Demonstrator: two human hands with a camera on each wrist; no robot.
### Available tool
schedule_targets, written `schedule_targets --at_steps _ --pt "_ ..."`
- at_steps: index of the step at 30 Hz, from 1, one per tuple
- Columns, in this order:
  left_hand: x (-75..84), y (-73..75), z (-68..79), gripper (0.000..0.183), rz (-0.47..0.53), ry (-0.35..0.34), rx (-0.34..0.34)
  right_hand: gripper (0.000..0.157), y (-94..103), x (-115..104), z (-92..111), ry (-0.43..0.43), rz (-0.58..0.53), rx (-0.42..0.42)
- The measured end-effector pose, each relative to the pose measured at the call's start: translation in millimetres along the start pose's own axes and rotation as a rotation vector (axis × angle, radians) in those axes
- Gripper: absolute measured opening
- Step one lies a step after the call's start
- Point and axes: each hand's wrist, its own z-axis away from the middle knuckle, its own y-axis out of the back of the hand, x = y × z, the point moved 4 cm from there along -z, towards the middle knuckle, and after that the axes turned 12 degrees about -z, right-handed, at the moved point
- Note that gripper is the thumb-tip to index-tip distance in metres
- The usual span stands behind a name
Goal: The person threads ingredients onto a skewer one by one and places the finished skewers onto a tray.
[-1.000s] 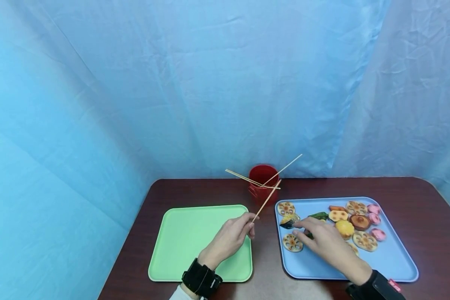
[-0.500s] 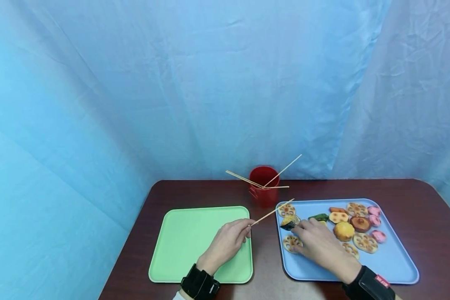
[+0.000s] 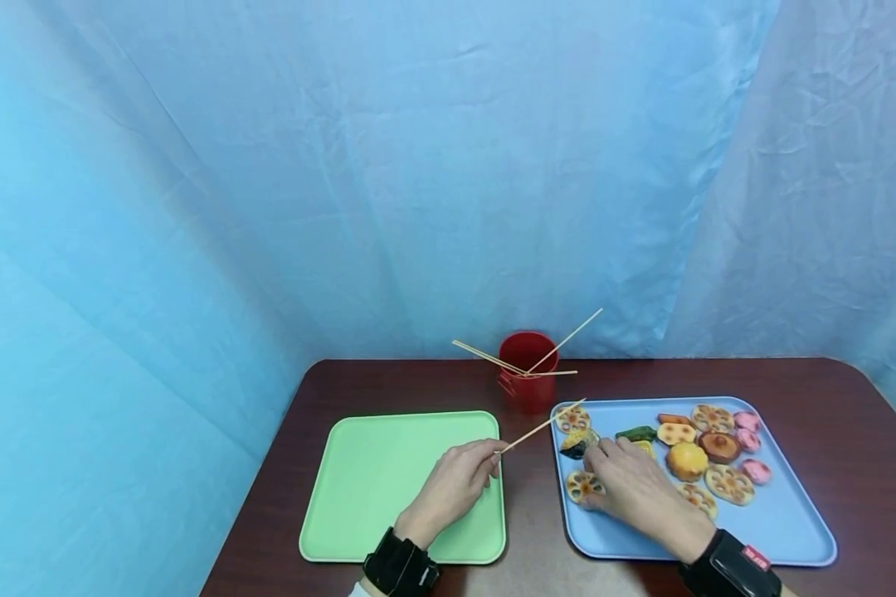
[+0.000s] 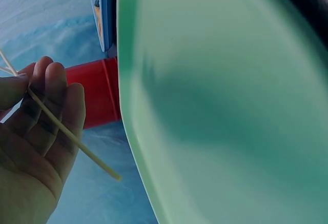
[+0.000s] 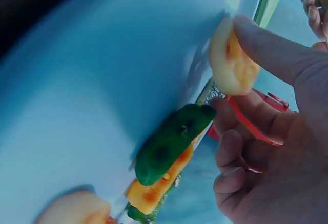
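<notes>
My left hand (image 3: 455, 485) pinches a thin wooden skewer (image 3: 541, 427) between thumb and fingertips, above the green tray's right edge. The skewer slants up to the right, and its far end overlaps the blue tray's corner in the head view. In the left wrist view its other end crosses the palm. My right hand (image 3: 645, 493) is over the left part of the blue tray (image 3: 620, 535), with thumb and fingers around a lotus root slice (image 5: 233, 62). Close behind the fingers lie a pumpkin slice (image 3: 578, 444) with dark rind and another lotus root slice (image 3: 573, 419).
A red cup (image 3: 526, 396) with several skewers (image 3: 489, 356) across its rim stands at the back. Left is a green tray (image 3: 388, 481). Farther right on the blue tray lie a mushroom (image 3: 719, 448), a yellow round piece (image 3: 687, 461), green pieces (image 3: 637, 434) and pink pieces (image 3: 756, 471).
My right hand has shifted from the pumpkin slice to the nearer lotus root slice and closed its fingers on it. The skewer in my left hand has tipped down toward the right.
</notes>
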Motion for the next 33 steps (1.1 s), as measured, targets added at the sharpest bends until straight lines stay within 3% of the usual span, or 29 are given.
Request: schedule_targets --at_steps 11,18,23,33 --pt "1.7 0.3 -0.3 0.025 0.018 0.003 -0.001 0.023 2.2 1 1 -0.153 -0.242 -0.03" --pt "5.0 -1.0 -0.6 0.024 -0.001 0.001 0.009 0.018 14.8 5 6 -0.241 -0.339 0.029" --pt "8.8 -2.4 -2.2 0.024 -0.02 -0.004 0.026 0.023 26.4 13 8 -0.299 -0.421 0.082" --pt "10.4 -4.8 -1.3 0.024 -0.006 0.011 0.048 0.053 43.2 29 11 -0.412 -0.695 0.183"
